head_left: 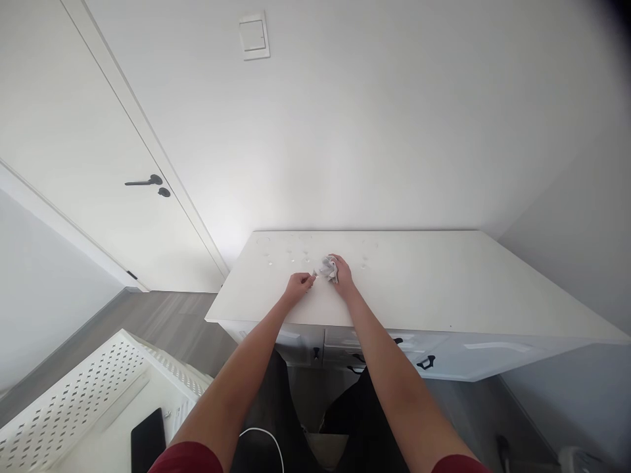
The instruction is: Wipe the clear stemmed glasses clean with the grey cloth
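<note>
My left hand [299, 287] is closed in a pinch over the white cabinet top [419, 282], its fingertips on a small clear, glass-like object [315, 273]. Just to the right, my right hand [344, 270] is wrapped round a crumpled light grey cloth [328, 268]. Cloth and clear object are very close together; whether they touch I cannot tell. Several see-through glass-like objects stand behind and left of my left hand, among them one clear object [306, 259]. Another clear object [365, 264] stands right of my right hand. Their exact shapes are hard to make out.
A white wall [369, 131] rises directly behind the cabinet. Dark handles [426, 362] stick out along the cabinet front. At lower left, a white perforated-sided piece of furniture [118, 374] holds a black flat device [148, 439]. A white cable [266, 432] crosses my lap.
</note>
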The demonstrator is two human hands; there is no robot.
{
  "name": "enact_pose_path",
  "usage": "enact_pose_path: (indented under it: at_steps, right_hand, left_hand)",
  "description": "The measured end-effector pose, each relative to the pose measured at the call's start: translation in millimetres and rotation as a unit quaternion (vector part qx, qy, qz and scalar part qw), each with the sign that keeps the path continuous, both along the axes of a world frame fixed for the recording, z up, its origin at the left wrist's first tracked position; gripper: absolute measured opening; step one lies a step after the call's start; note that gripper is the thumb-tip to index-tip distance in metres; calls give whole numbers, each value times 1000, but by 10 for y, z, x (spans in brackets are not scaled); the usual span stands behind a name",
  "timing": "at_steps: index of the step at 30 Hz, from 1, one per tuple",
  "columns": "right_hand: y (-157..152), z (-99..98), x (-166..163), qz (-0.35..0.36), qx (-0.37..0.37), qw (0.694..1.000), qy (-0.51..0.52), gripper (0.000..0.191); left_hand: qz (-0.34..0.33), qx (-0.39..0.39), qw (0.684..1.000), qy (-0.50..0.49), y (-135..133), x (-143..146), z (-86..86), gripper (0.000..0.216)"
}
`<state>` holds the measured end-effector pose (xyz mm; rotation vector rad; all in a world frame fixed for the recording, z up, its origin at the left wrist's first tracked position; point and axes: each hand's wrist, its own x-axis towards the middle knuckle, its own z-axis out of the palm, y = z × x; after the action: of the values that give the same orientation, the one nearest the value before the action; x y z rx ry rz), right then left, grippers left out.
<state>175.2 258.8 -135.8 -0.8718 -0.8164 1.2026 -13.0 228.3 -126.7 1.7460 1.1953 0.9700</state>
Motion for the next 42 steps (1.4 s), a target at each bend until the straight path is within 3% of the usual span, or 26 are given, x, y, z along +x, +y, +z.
enact_pose_path:
  at_steps: [5, 12, 26, 30, 35, 38, 42]
  right_hand:
    - [31, -45, 97, -108, -31, 993, 19, 70]
    - [66, -40, 161, -194, -54, 978, 56, 84]
    - [151, -57, 422, -323, -60, 936, 124, 66]
    - [118, -31, 368, -286, -49, 950, 117, 55]
    - [-30, 67, 282, -117, -30, 990, 79, 36]
    - [-112, 143, 253, -26, -15, 996, 80, 36]
    - [-139, 206, 57, 36, -2, 994, 102, 40]
  left_hand:
    - [0, -3, 1000, -12, 9, -10, -30, 48]
    - [2, -6, 1000, -23, -14, -13, 0, 48]
    - [5, -14, 1000, -22, -42, -8, 44, 46]
    - [6, -16, 1000, -20, -40, -8, 46, 46]
    - [8, -17, 999, -29, -29, -10, 32, 46]
    - [12, -14, 999, -39, -25, -7, 19, 47]
    - [8, -7, 999, -44, -11, 10, 5, 47]
